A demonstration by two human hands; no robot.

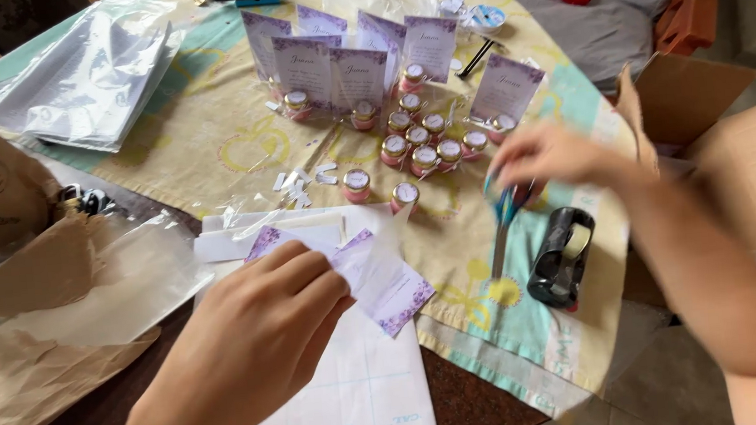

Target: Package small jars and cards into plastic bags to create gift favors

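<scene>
Our left fingers [316,286] are curled shut, pinching a purple-bordered card [392,286] over the white sheet [367,396] at the worktop's near edge; the left hand [253,342] lies knuckles up, forearm running back toward us. Our right hand [548,154], wrist bent down, grips blue-handled scissors [502,220], blades pointing at us, beside the black tape dispenser [561,256] near the right edge.

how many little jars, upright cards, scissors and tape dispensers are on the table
jars: 15
upright cards: 7
scissors, in the right hand: 1
tape dispenser: 1
total: 24
A few jars may be hidden behind the cards. The left hand holds another card, lying flat and not counted.
</scene>
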